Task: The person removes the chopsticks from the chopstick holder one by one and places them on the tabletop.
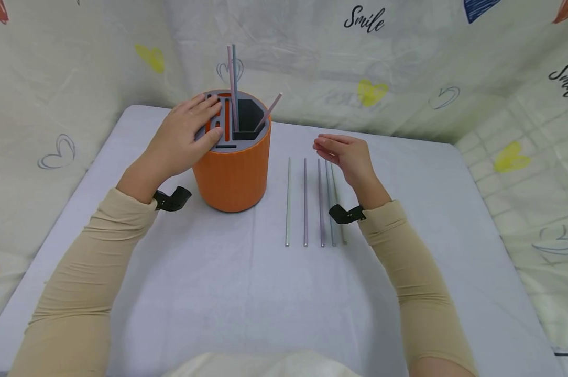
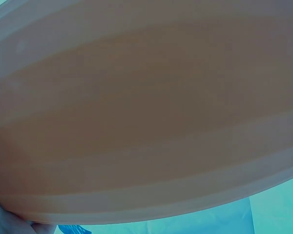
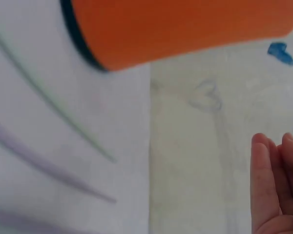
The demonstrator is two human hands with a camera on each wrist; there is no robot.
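Note:
An orange round holder [image 1: 232, 180] with a grey slotted top [image 1: 225, 146] stands upright on the table. My left hand [image 1: 182, 133] rests on the left part of that top, fingers spread and fairly straight. Two thin sticks [image 1: 233, 78], one pinkish and one blue-grey, stand in the dark compartment, and a pink stick [image 1: 274, 104] leans to the right in it. My right hand [image 1: 347, 154] hovers over the table with its fingers together and holds nothing. Below and left of it lie several thin sticks [image 1: 305, 204]. The orange wall fills most of the left wrist view.
A white-covered table [image 1: 246, 293] lies under everything. Printed cloth [image 1: 293, 63] with hearts and lettering hangs behind and at both sides. A black wrist camera [image 1: 173, 199] sits on the left wrist, another camera [image 1: 347, 214] on the right.

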